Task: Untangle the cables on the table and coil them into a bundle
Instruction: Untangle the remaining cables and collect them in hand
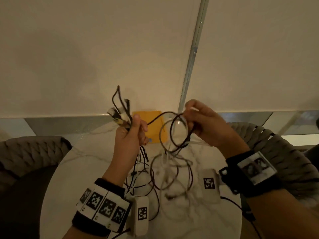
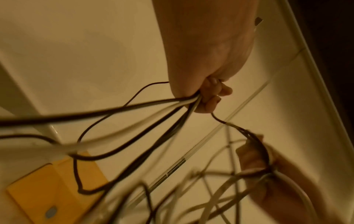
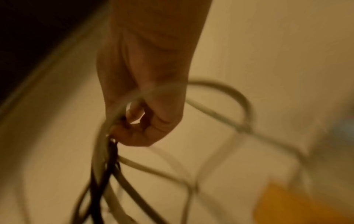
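Note:
A tangle of dark and white cables (image 1: pixel 170 171) hangs above the round white marble table (image 1: pixel 215 219). My left hand (image 1: pixel 129 133) is raised and grips a bunch of cable ends, their plugs (image 1: pixel 119 116) sticking up above the fist. In the left wrist view the left hand (image 2: pixel 206 97) clasps dark and white cables (image 2: pixel 138 106) that stream down. My right hand (image 1: pixel 202 121) pinches dark and white cable loops (image 1: pixel 176 133) at the same height. The right wrist view, blurred, shows that right hand (image 3: pixel 134 125) holding dark and pale cables (image 3: pixel 107 169).
A yellow card-like object (image 1: pixel 155 125) lies on the table's far side, beneath the hands. Two white tagged blocks (image 1: pixel 209 183) (image 1: pixel 140 214) rest on the table near my wrists. Woven grey chairs (image 1: pixel 29 152) (image 1: pixel 269 137) flank the table. A pale blind (image 1: pixel 103 49) hangs behind.

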